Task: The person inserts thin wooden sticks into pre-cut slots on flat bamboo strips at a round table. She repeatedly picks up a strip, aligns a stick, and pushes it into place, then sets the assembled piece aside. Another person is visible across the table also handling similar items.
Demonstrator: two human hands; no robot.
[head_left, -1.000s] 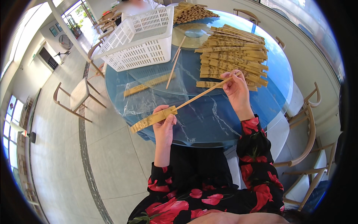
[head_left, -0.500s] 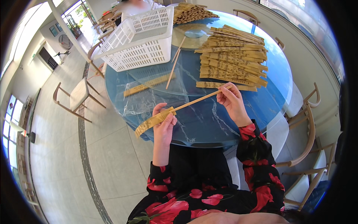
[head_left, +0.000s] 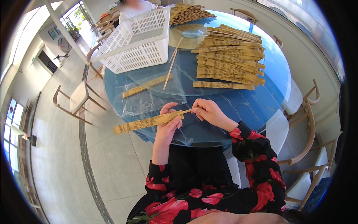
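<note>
My left hand (head_left: 167, 121) pinches a long tan printed paper sleeve (head_left: 141, 124) near its right end, over the table's front edge. The sleeve points left, nearly straight. A thin wooden chopstick (head_left: 187, 111) runs into its right end, with only a short length showing. My right hand (head_left: 210, 112) grips that chopstick's outer end, close to my left fingers. Beyond my hands, a single similar sleeve (head_left: 223, 85) lies in front of a large pile of sleeves (head_left: 231, 56). Two loose chopsticks (head_left: 171, 67) rest near the table's middle.
A white slatted plastic basket (head_left: 149, 54) stands at the left of the round blue glass-topped table (head_left: 209, 134). Clear plastic film (head_left: 149, 102) lies by another tan sleeve (head_left: 147, 86). A second bundle (head_left: 190, 13) sits at the far side, near a person (head_left: 138, 8). Wooden chairs surround the table.
My right hand has moved left and down toward my left hand, pushing the chopstick deeper into the sleeve. The sleeve has straightened and now reaches further left.
</note>
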